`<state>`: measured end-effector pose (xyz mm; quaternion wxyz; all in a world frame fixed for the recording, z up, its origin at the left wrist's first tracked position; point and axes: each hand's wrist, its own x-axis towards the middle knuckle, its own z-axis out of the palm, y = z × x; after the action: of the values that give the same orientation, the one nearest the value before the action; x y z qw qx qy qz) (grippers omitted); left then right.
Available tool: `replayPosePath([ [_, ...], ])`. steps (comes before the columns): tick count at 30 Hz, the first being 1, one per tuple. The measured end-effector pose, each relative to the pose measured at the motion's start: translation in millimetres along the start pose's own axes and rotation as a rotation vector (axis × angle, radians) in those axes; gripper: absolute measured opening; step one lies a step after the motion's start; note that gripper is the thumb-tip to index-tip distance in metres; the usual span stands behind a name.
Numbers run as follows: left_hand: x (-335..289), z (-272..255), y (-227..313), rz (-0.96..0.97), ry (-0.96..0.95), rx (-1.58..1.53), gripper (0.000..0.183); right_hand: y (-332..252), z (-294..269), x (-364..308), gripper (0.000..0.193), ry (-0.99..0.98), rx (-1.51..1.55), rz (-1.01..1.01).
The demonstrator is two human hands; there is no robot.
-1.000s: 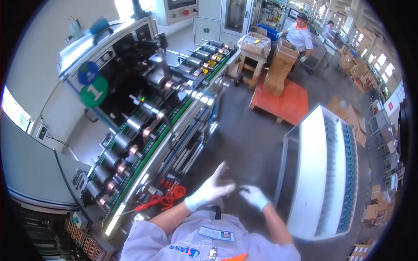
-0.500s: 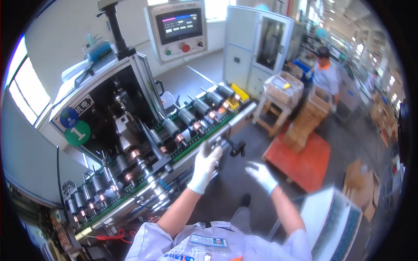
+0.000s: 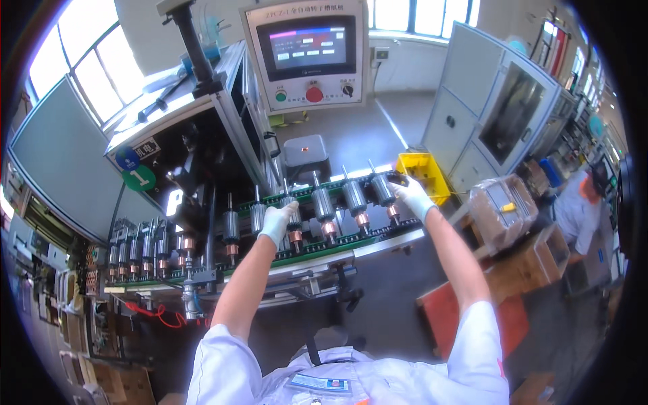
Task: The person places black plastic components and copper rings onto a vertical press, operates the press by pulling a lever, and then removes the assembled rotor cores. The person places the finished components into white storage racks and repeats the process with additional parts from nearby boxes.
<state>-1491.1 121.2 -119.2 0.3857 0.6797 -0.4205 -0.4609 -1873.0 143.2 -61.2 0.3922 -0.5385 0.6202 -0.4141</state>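
Two gloved hands on the conveyor line: left hand (image 3: 277,221) has its grip curled around a motor rotor (image 3: 291,214), right hand (image 3: 412,194) pinches the end rotor (image 3: 385,190). Between them sit two more rotors (image 3: 339,204) on the green track (image 3: 351,237). Beyond the right grip, a yellow bin (image 3: 426,173); control panel (image 3: 308,54) further up.

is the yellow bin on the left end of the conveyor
No, the yellow bin sits at the conveyor's right end, just beyond the right hand.
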Motion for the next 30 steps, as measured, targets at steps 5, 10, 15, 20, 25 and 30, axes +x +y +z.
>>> replayPosePath([
  [5,14,11,1,-0.110,-0.181,-0.164,0.044,34,15,60,0.060,-0.220,-0.020,0.257],
  [10,18,13,-1,-0.215,-0.254,-0.270,0.034,49,25,76,0.043,-0.330,0.135,0.513],
  [15,9,16,6,-0.294,-0.335,-0.531,0.034,49,27,73,0.031,-0.290,0.447,0.586],
  [20,-7,35,21,-0.304,-0.590,-0.852,0.032,-17,52,51,0.025,-0.475,0.778,0.605],
  [25,-15,68,51,-0.189,-0.653,-0.710,0.041,-23,81,52,0.031,-0.550,0.510,0.422],
  [30,-62,69,66,-0.007,-0.385,-0.474,0.045,-54,81,22,0.035,-0.592,0.508,0.265],
])
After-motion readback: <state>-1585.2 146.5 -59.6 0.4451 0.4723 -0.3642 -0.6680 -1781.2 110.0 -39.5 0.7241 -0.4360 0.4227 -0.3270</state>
